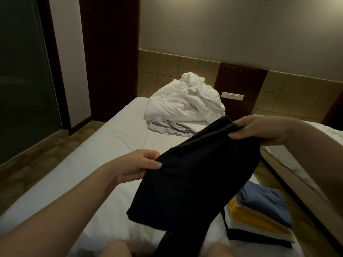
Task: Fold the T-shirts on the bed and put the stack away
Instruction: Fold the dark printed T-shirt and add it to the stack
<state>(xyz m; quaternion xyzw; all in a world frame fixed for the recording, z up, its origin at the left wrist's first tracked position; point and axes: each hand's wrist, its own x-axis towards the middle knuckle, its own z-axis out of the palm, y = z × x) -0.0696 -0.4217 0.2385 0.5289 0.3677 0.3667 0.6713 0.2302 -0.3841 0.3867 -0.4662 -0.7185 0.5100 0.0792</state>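
**Head cam: black tee held up in both hands, folded stack at near right**

So the black T-shirt (185, 182) is up off the mattress, slung between both hands and hanging at a slant, high on the right and low on the left. Left hand (138, 166) pinches the shirt's left edge, thumb on top and fingers curled under the cloth. Right hand (259, 129) is higher and farther away, gripping the top right corner with the fabric bunched between its thumb and fingers. The bottom of the shirt droops toward the person's knees (115, 249) at the near edge of the shot.

Everything's on the bed (92, 154), plain white sheet. The stack (259, 216) of folded shirts sits on the near right part of it, partly tucked behind the hanging black one: blue on top, then tan, yellow, white, and something dark at the bottom.

Farther up the mattress a grey T-shirt (167, 126) lies crumpled and unfolded, right against a rumpled white duvet (185, 101) heaped at the far end. A switch panel (233, 96) is on the wall just right of that heap, and a second bed (297, 164) runs along the right side. It's pretty dim in there, so finer details on the black shirt are hard to make out.
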